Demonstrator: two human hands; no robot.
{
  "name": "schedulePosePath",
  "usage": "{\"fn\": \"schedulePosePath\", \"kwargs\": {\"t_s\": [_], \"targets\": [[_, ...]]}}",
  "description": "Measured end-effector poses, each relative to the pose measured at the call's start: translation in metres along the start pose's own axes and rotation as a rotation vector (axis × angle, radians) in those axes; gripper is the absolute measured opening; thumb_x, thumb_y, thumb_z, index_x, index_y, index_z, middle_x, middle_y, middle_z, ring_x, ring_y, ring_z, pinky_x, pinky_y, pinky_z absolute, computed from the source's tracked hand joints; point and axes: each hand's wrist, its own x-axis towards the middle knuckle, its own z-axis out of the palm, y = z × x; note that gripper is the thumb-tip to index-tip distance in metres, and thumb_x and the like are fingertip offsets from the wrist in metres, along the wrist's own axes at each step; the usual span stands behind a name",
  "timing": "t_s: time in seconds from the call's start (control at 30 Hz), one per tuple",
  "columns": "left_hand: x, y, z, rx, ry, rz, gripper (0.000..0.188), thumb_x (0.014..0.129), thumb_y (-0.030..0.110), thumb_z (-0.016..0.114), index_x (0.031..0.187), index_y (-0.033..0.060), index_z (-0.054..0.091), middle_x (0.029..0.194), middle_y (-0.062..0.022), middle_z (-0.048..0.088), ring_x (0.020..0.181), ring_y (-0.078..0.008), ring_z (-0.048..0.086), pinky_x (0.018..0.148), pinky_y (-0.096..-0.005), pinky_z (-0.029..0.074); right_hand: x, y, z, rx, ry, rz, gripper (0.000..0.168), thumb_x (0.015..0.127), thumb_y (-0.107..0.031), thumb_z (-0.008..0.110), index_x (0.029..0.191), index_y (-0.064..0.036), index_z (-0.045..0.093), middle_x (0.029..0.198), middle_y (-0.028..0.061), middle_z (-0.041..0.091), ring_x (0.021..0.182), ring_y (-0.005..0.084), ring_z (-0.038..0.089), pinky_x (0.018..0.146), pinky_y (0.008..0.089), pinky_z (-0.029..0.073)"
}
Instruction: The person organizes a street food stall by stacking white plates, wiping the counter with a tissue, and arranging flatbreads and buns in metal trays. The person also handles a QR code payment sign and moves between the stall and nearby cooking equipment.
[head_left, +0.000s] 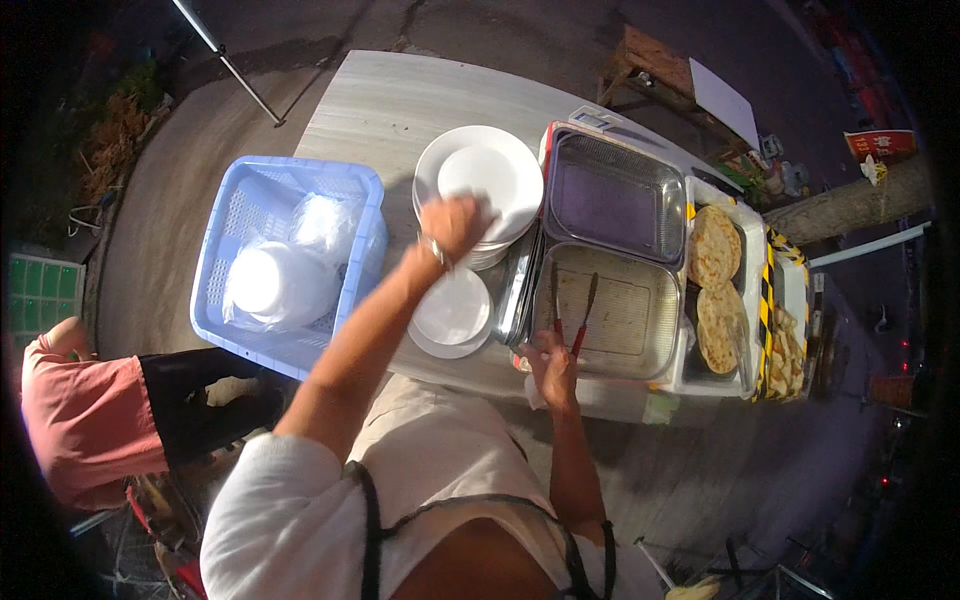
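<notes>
My left hand (459, 225) is blurred over the near rim of a tall stack of white plates (487, 161); its fingertips are unclear, so I cannot tell whether it grips one. A bracelet or watch (435, 250) circles that wrist. Closer to me sits a shorter stack of small white plates (451, 311). My right hand (553, 369) holds a pair of tongs by its red handles (579, 341). The tongs' dark arms (592, 289) spread apart over a shallow metal tray (637, 315) with a stained bottom.
Behind that tray lies a second metal tray (615, 199). Flatbreads (716, 244) fill a white foam box (684, 375) at right, beside another box of food pieces (784, 352). A blue plastic basket (217, 262) holds bagged white bowls (274, 289). A person in pink (97, 420) is at left.
</notes>
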Motion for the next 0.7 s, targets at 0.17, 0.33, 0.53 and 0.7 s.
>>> {"fn": "schedulePosePath", "kwargs": {"t_s": [0.17,0.33,0.53,0.7], "targets": [[0.110,-0.065,-0.020,0.253,-0.206,-0.134,0.063,0.081,0.058,0.052,0.135,0.0271,0.040,0.104,-0.0118,0.062,0.094,-0.0282,0.063,0.076,-0.0407,0.051,-0.001,0.001,0.006,-0.159,-0.018,0.052,0.051,0.075,-0.035,0.070,0.113,-0.005,0.055,0.090,0.0117,0.064,0.078,0.0237,0.062,0.072,0.0371,0.048],[0.133,-0.070,-0.009,0.245,-0.510,-0.078,0.054,0.082,0.049,0.053,0.129,0.0242,0.044,0.106,-0.0086,0.064,0.099,-0.0274,0.062,0.079,-0.0409,0.050,0.002,0.011,0.021,-0.258,0.010,-0.021,0.049,0.076,-0.033,0.069,0.111,-0.002,0.053,0.084,0.0147,0.061,0.076,0.0297,0.059,0.068,0.0390,0.046],[0.107,-0.093,0.007,0.214,-0.375,-0.040,0.048,0.083,0.040,0.052,0.127,0.0230,0.046,0.105,-0.0093,0.064,0.096,-0.0277,0.063,0.077,-0.0409,0.051,0.005,0.002,0.020,-0.201,-0.042,-0.037,0.042,0.079,-0.028,0.067,0.108,-0.002,0.052,0.088,0.0169,0.062,0.078,0.0307,0.060,0.069,0.0385,0.046],[0.076,-0.054,0.028,0.283,-0.043,0.006,0.053,0.087,0.029,0.051,0.136,0.0144,0.036,0.102,-0.0164,0.059,0.079,-0.0261,0.065,0.060,-0.0366,0.052,-0.002,-0.025,0.009,0.021,-0.042,0.095,0.037,0.076,-0.019,0.070,0.105,-0.002,0.053,0.086,0.0094,0.062,0.078,0.0208,0.058,0.072,0.0336,0.046]]}}
